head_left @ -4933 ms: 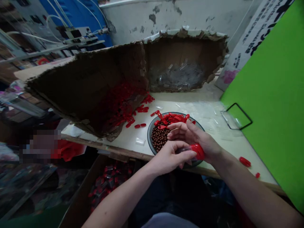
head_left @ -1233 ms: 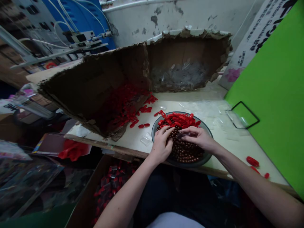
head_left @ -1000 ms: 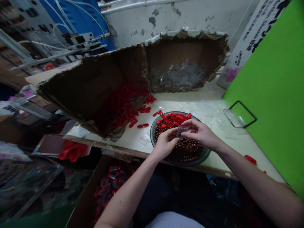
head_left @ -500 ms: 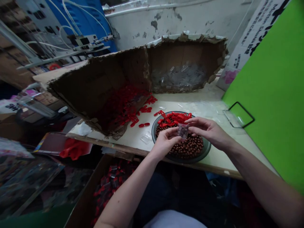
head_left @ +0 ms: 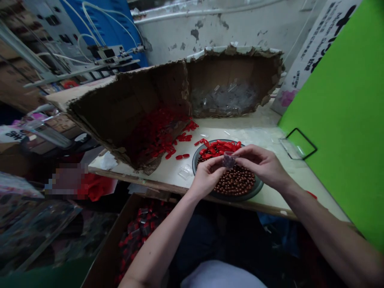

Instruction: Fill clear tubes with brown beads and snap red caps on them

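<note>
My right hand (head_left: 264, 166) pinches a small clear plastic case (head_left: 229, 160) over a round dark bowl (head_left: 258, 188). My left hand (head_left: 207, 176) is closed at the case's lower left side, its fingertips touching it; what it holds, if anything, I cannot make out. The bowl holds several brown beads (head_left: 237, 182) at the front and red plastic caps (head_left: 220, 147) at the back. Another empty clear case (head_left: 184, 173) lies on the table just left of the bowl.
A torn cardboard box (head_left: 126, 108) lies open on its side with red caps (head_left: 159, 134) spilling out; a second box (head_left: 234, 86) holds clear cases. A green panel (head_left: 342, 112) stands right. A box (head_left: 135, 236) of finished red-capped cases sits below the table edge.
Both hands lifted out of the beads with the clear case and now hold it above the bowl. Earlier my hands held a case with a red cap on it.
</note>
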The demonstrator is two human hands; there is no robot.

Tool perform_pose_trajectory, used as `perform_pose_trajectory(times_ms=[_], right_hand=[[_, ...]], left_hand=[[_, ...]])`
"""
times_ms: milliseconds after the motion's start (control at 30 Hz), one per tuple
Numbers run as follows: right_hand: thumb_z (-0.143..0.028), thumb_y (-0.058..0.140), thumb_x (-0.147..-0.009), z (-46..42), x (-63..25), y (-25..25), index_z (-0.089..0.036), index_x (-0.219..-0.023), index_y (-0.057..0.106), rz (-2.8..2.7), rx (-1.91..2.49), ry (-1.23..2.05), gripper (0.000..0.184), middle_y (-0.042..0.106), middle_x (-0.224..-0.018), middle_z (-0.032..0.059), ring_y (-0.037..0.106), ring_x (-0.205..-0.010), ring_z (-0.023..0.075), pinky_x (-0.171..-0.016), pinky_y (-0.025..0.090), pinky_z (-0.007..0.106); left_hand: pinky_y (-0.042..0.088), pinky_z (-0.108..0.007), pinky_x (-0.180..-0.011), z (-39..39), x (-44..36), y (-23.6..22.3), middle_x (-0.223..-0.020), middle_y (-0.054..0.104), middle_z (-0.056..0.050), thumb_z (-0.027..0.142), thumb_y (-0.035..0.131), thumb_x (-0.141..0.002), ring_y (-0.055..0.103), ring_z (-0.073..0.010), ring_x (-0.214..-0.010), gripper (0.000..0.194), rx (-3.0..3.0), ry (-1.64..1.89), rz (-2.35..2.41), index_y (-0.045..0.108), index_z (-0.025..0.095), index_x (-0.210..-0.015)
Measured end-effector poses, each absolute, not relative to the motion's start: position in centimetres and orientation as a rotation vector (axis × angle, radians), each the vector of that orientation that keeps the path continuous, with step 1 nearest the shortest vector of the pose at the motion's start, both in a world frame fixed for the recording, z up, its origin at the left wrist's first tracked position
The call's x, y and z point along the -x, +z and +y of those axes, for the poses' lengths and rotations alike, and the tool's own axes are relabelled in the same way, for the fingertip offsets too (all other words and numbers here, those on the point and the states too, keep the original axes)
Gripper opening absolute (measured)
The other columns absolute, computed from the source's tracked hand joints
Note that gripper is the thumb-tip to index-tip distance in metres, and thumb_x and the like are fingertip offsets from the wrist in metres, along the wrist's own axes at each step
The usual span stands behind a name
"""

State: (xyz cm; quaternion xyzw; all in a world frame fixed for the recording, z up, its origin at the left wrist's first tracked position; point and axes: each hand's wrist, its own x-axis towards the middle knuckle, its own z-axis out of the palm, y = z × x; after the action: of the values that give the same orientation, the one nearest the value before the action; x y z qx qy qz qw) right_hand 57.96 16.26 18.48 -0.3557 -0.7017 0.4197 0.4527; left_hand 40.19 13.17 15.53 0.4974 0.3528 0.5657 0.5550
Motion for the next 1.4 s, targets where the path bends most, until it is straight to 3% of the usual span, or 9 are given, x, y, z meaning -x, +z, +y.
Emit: perform_pose_trajectory(times_ms=[567, 1033, 1267, 1400], right_hand=[[-0.035, 0.073, -0.076, 17.3, -58.6, 19.4, -0.023, -0.089, 0.069, -1.589, 0.895, 1.142, 0.018, 0.07, -0.088, 0.0008, 0.066, -0.078, 0.0155, -0.072, 0.057, 0.027], [-0.038, 0.071, -0.078, 17.8, -59.3, 18.8, -0.023, -0.091, 0.07, -1.598, 0.991, 1.145, 0.019, 0.071, -0.09, 0.0019, 0.067, -0.08, 0.0171, -0.07, 0.059, 0.028], [-0.037, 0.071, -0.078, 18.3, -58.5, 18.3, -0.021, -0.092, 0.071, -1.683, 0.974, 1.135, 0.02, 0.071, -0.089, 0.0027, 0.067, -0.081, 0.0164, -0.076, 0.057, 0.028], [-0.041, 0.067, -0.08, 19.6, -59.7, 17.5, -0.02, -0.101, 0.07, -1.676, 1.064, 1.1, 0.029, 0.072, -0.092, 0.0052, 0.069, -0.079, 0.0183, -0.071, 0.058, 0.03]], left_hand=[[0.051, -0.034, -0.087, 13.2, -40.6, 17.2, -0.106, 0.072, -0.012, 0.018, 0.07, -0.071, 0.069, -0.0219, -0.092, 0.046, -0.955, 1.162, 0.644, 0.065, 0.014, -0.116], [0.05, -0.029, -0.079, 14.6, -41.0, 16.1, -0.095, 0.074, -0.01, 0.013, 0.071, -0.064, 0.071, -0.0201, -0.083, 0.042, -0.816, 1.133, 0.612, 0.068, 0.014, -0.106], [0.051, -0.03, -0.075, 15.4, -41.0, 15.0, -0.091, 0.073, -0.008, 0.029, 0.078, -0.066, 0.069, -0.017, -0.075, 0.036, -0.829, 1.193, 0.726, 0.069, 0.013, -0.097], [0.051, -0.031, -0.081, 15.9, -40.2, 14.3, -0.09, 0.073, -0.007, 0.029, 0.077, -0.067, 0.067, -0.0165, -0.081, 0.029, -0.882, 1.32, 0.847, 0.069, 0.013, -0.089]])
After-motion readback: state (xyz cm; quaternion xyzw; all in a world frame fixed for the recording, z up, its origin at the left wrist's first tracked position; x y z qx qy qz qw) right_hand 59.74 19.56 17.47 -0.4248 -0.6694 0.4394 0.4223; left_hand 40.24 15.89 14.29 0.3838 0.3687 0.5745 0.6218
